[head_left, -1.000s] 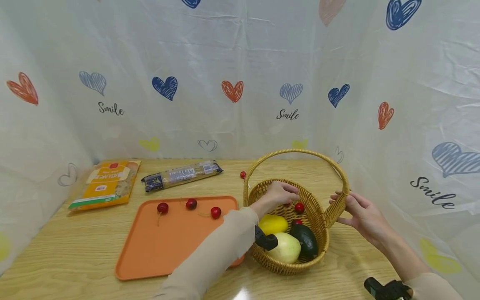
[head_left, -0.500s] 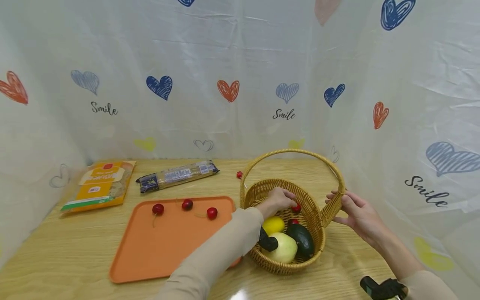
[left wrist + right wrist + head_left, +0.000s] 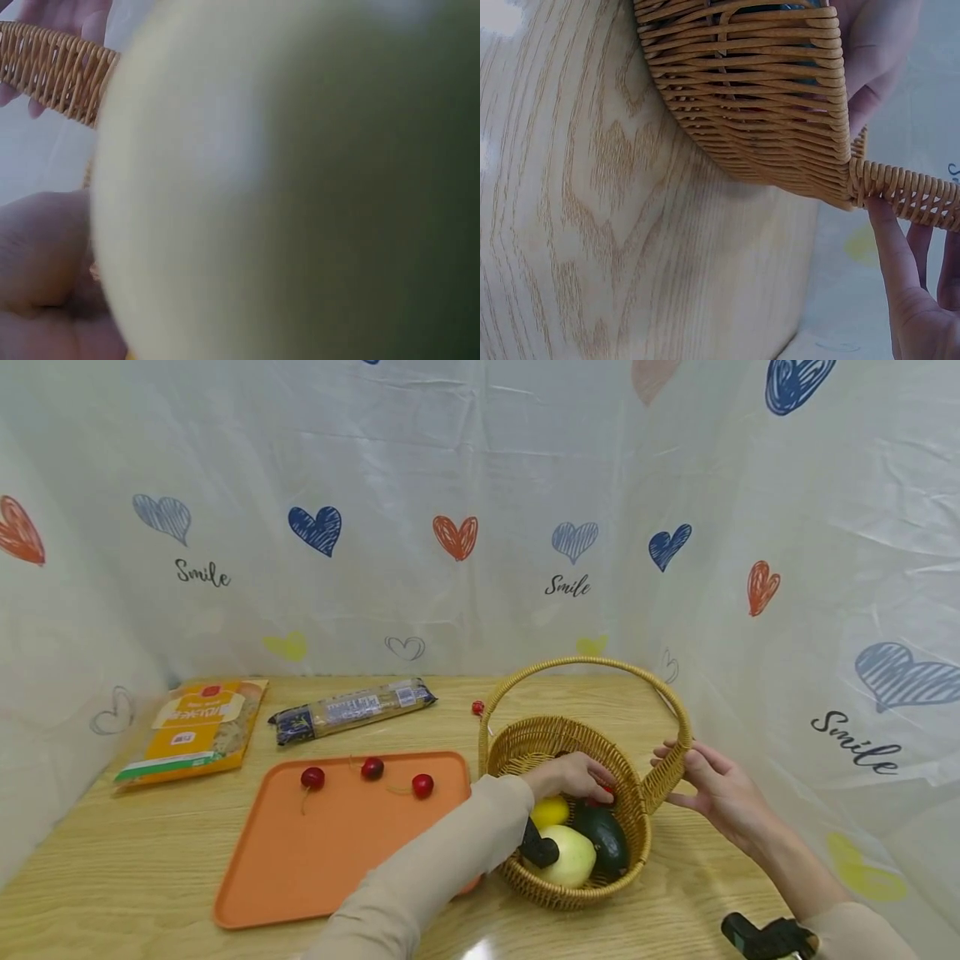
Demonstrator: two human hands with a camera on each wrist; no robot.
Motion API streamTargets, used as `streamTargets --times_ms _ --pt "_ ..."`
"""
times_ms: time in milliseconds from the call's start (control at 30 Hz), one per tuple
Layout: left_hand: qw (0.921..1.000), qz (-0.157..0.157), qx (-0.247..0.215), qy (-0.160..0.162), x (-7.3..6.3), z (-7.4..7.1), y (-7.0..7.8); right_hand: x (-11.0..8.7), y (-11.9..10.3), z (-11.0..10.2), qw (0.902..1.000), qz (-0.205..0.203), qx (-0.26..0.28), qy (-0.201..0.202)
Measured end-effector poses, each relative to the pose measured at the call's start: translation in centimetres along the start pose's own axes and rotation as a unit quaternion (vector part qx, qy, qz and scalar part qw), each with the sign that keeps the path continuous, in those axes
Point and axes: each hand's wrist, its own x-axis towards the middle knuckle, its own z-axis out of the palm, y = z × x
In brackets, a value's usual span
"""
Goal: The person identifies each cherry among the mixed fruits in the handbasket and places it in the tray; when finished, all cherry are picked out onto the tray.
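A wicker basket [image 3: 562,897] with a tall arched handle stands on the table. Reaching into it, my left hand [image 3: 573,774] pinches a red cherry [image 3: 608,792] between thumb and fingers, most of it covered. Below that hand lie a yellow fruit [image 3: 551,811], a dark green oval fruit [image 3: 604,839] and a pale green round fruit [image 3: 573,858]. The pale fruit [image 3: 247,180] fills most of the left wrist view and hides the left fingertips. My right hand [image 3: 731,793] holds the lower right end of the basket handle [image 3: 907,191], thumb and fingers on opposite sides.
Left of the basket, an orange tray [image 3: 300,860] carries three stemmed cherries [image 3: 312,778]. Behind it lie a long clear packet [image 3: 352,712] and an orange bag [image 3: 191,731]. A small red ball-like thing [image 3: 477,707] sits behind the basket. A printed curtain [image 3: 510,468] encloses the table.
My left hand has moved right and nearer inside the basket, onto a cherry that showed uncovered before. The right hand keeps its hold on the handle. The head view has shifted slightly.
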Motion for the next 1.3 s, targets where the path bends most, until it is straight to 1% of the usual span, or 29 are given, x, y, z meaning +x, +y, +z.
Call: streamTargets --times_ms 67,167,267,367,500,567,667,767,867,1000,1133,1233,1300 --pt "0.9997 -0.005 0.015 -0.021 -0.5 -0.2 0.4 -0.1 0.0 0.1 1.0 0.001 -0.002 0.003" --pt "0.9991 -0.006 0.03 -0.03 -0.8 -0.2 0.6 -0.1 0.0 0.1 1.0 0.001 -0.001 0.002" --pt "0.9983 -0.006 0.054 -0.022 -0.9 -0.1 0.7 0.0 0.0 0.1 1.0 0.0 0.004 0.003" --pt "0.9961 -0.01 0.087 -0.004 -0.9 0.0 0.6 0.0 -0.1 0.1 0.9999 0.002 0.01 0.004" --pt "0.9942 -0.019 0.103 0.023 -0.9 0.2 0.5 0.0 0.0 0.2 0.9999 0.003 0.012 0.004" --pt "0.9945 -0.02 0.096 0.036 -0.9 0.2 0.4 0.0 0.0 0.2 0.9999 0.002 0.012 0.004" --pt "0.9951 -0.013 0.087 0.045 -0.9 0.3 0.4 0.0 0.0 0.2 0.9999 0.001 0.011 0.009" --pt "0.9952 -0.002 0.079 0.057 -0.9 0.2 0.4 0.0 0.1 0.1 0.9998 0.0 0.013 0.014" --pt "0.9958 0.012 0.057 0.071 -1.0 -0.1 0.5 0.1 0.1 0.1 0.9997 0.003 0.015 0.017" --pt "0.9956 0.03 0.016 0.088 -1.4 -0.7 0.9 0.1 0.0 0.1 0.9998 0.005 0.013 0.015" --pt "0.9941 0.05 -0.011 0.096 -2.0 -1.5 1.4 0.1 0.0 0.1 0.9998 0.007 0.01 0.017" --pt "0.9931 0.059 -0.024 0.099 -2.4 -2.2 1.7 0.1 0.0 0.1 0.9997 0.007 0.011 0.018" --pt "0.9928 0.059 -0.036 0.098 -2.6 -2.7 1.8 0.1 0.1 0.0 0.9997 0.005 0.016 0.017"
